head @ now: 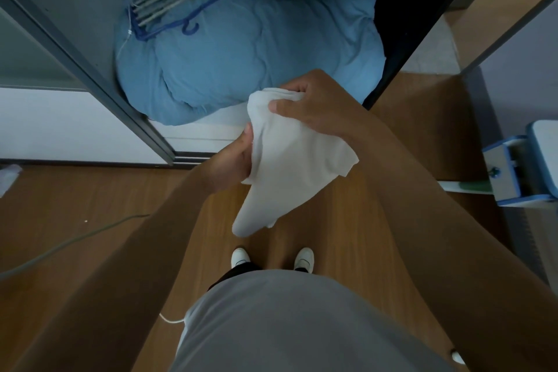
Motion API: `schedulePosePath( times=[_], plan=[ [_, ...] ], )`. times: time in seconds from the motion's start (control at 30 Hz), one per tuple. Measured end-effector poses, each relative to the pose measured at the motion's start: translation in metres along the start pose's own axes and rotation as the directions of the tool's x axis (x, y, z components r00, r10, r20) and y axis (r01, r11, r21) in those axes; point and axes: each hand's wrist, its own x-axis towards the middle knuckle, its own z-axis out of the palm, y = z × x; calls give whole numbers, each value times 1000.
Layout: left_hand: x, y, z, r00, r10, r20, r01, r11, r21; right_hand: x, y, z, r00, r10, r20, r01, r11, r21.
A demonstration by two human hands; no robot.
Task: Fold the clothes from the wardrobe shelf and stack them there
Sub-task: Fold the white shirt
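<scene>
Fingers of both hands pinch a white garment [290, 160]: right hand [314, 103] at its top, left hand [232, 160] beside its edge.

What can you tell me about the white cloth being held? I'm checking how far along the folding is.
The white cloth looks like soft, plain fabric with no print, bunched and partly gathered rather than neatly folded. The right hand pinches its upper end; the left hand grips its left edge lower down. The rest hangs free, tapering to a rounded end above the wooden floor, in front of the open wardrobe. It touches nothing but the two hands. What garment it is cannot be told.
</scene>
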Motion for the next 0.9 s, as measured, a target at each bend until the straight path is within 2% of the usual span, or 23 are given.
schedulePosePath(
  times=[0.03, 0.1, 0.17, 0.23, 0.27, 0.37, 0.43, 0.57, 0.6, 0.67, 0.73, 0.8, 0.9],
  plan=[
    [-5, -2, -8, 998, -32, 48, 30, 999, 32, 3, 1, -2, 1000, 9, -7, -9, 1000, 0],
    [-4, -5, -17, 991, -56, 124, 29, 977, 211, 7, 1, -6, 999, 35, -13, -35, 999, -13],
    [1, -4, -14, 993, -54, 104, 21, 954, 300, 11, 3, -7, 996, 72, -45, -70, 997, 41],
    [6, 0, -9, 1000, -4, 25, -3, 956, 293, 15, 7, -9, 985, 148, -84, -125, 965, 231],
    [8, 1, -9, 1000, 24, -7, -21, 959, 281, 16, 11, -11, 968, 231, -101, -182, 917, 356],
    [12, 7, -8, 989, 126, -79, -101, 960, 262, 6, 46, -14, 865, 501, -17, -364, 651, 666],
    [13, 14, -8, 977, 179, -116, -143, 953, 266, -8, 75, -3, 807, 582, 103, -437, 470, 767],
    [18, 23, -5, 950, 233, -207, -178, 950, 256, -34, 114, 34, 750, 501, 432, -565, 148, 811],
    [18, 25, -4, 941, 241, -238, -176, 948, 266, -37, 116, 40, 745, 479, 464, -579, 117, 807],
    [20, 28, -5, 925, 246, -289, -169, 949, 267, -42, 114, 45, 782, 471, 407, -538, 181, 823],
    [20, 32, -5, 920, 240, -309, -158, 951, 267, -44, 112, 44, 854, 458, 247, -396, 262, 880],
    [19, 36, -13, 912, 243, -330, -153, 949, 276, -40, 104, 39, 892, 435, 122, -327, 434, 840],
    [17, 41, -23, 866, 262, -426, -103, 927, 360, -34, 86, 21, 927, 374, 25, -318, 748, 582]
  ],
)
